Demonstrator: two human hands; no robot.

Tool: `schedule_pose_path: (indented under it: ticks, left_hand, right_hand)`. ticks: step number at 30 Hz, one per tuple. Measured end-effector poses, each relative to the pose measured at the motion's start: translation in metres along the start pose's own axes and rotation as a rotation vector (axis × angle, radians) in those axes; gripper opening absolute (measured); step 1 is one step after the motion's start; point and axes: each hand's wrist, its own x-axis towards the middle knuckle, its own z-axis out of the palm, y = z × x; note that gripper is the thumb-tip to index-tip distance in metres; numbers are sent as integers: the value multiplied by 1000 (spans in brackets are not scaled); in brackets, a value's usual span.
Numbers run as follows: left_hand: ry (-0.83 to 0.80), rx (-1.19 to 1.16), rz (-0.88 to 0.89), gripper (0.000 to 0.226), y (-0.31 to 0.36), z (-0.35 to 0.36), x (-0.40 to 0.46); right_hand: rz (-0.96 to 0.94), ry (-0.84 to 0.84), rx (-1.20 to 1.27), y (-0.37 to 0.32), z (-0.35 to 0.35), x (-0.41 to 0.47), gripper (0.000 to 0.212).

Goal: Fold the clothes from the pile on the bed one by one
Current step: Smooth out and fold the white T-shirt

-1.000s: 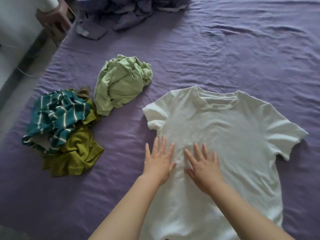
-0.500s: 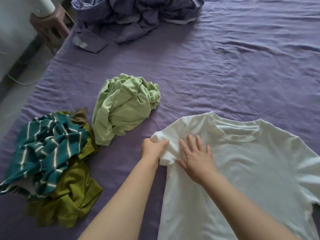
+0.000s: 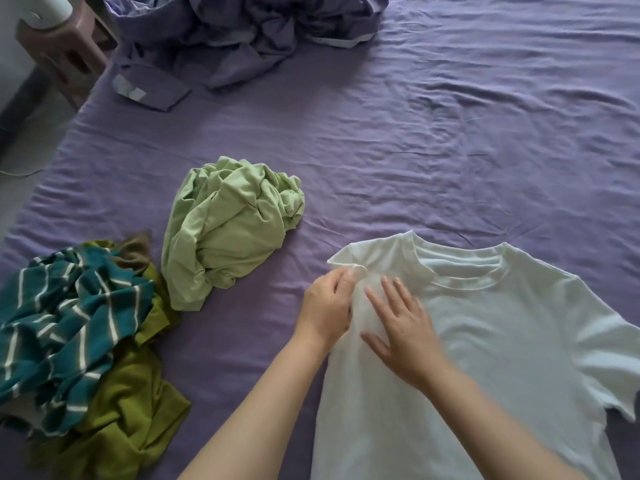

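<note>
A white T-shirt (image 3: 502, 334) lies spread flat on the purple bed sheet (image 3: 415, 133), collar away from me. Its left sleeve is turned in over the shoulder. My left hand (image 3: 329, 306) pinches the hem of that sleeve. My right hand (image 3: 401, 327) lies flat on the shirt just beside it, fingers straight and spread. To the left sit a crumpled light green garment (image 3: 228, 233), a teal striped garment (image 3: 65, 330) and an olive garment (image 3: 117, 410) under it.
A bunched purple blanket (image 3: 242, 36) lies at the head of the bed. A brown wooden stool (image 3: 59, 53) stands off the bed's far left corner, with floor beside it.
Both hands moved from the shirt's middle up to its left sleeve. My left hand took hold of the sleeve and folded it inward. The view shifted lower and closer.
</note>
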Motion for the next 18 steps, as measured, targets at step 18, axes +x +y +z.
schedule_pose_path:
  ticks: [18]
  left_hand:
    - [-153, 1302, 288, 79, -57, 70, -3]
  right_hand:
    - [64, 19, -222, 97, 19, -62, 59]
